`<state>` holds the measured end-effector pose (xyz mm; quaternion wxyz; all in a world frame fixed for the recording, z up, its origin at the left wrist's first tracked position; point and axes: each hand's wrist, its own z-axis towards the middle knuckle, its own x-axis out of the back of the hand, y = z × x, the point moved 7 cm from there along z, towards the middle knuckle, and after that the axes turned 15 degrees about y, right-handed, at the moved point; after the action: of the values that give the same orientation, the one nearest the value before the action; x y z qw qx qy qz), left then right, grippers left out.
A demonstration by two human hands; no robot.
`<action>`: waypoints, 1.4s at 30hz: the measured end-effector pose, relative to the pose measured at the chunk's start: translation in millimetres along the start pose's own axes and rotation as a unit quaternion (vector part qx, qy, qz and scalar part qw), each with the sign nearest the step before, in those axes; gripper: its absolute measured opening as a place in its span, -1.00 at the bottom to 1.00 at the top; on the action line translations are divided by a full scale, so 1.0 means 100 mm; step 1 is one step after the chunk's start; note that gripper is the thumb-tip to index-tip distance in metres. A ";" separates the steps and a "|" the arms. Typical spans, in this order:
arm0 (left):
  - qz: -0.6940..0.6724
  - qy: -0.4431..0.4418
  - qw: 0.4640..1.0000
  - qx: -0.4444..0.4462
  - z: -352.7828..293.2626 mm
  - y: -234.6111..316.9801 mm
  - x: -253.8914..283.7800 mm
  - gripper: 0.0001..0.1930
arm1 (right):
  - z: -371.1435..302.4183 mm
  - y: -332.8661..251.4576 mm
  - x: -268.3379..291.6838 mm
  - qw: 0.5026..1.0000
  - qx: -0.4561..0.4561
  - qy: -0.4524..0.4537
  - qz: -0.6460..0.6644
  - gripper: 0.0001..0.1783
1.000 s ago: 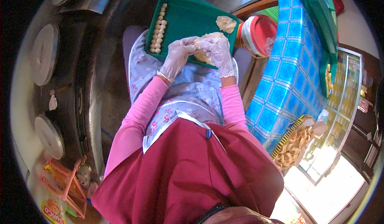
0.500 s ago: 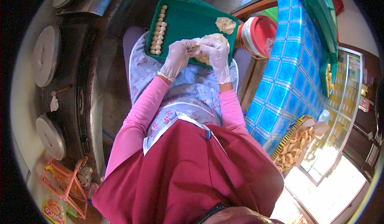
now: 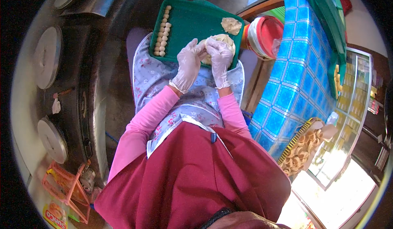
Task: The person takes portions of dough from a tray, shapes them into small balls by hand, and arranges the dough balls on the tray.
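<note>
A green tray [image 3: 188,14] rests over my lap, with small pale dough balls [image 3: 165,34] lined up in two rows along its left side. My left hand [image 3: 188,63], in a thin see-through glove, is closed at the tray's near edge. My right hand [image 3: 220,57], gloved alike, is closed beside it, in front of a large lump of dough [image 3: 227,40] that it partly covers. The fingertips of both hands meet; whatever is between them is too small and hidden to make out. A smaller piece of dough [image 3: 231,25] lies at the tray's far right corner.
Right of the tray stands a tub with a red lid [image 3: 271,34], next to a table under a blue checked cloth [image 3: 286,71]. A basket of curled brown pieces [image 3: 301,151] sits at the table's near end. Round metal lids [image 3: 48,57] are along the left.
Both hands have shifted a little toward me and turned more upright, fingertips still together. More of the large dough lump shows behind my right hand. The dough-ball rows look the same.
</note>
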<state>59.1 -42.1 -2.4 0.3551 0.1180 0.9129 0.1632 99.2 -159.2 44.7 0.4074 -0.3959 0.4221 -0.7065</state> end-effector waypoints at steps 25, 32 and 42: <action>0.410 -0.205 0.803 -0.380 -0.30 0.34 -0.10 -0.16 | -0.11 0.25 -0.32 0.954 -0.261 -0.070 0.132 -0.87; 0.120 -0.107 0.965 -0.208 -0.03 0.43 0.10 -0.16 | -0.24 0.23 -0.58 0.914 -0.339 -0.097 0.200 -0.67; 0.084 -0.018 0.955 -0.283 0.16 0.91 0.41 -0.23 | 0.14 0.61 -1.58 0.934 -0.302 -0.100 0.162 -0.84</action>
<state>49.7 58.3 -3.8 0.3751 0.0922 0.8096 0.4419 182.5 -38.7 -41.0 0.4176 -0.4955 0.6305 -0.4272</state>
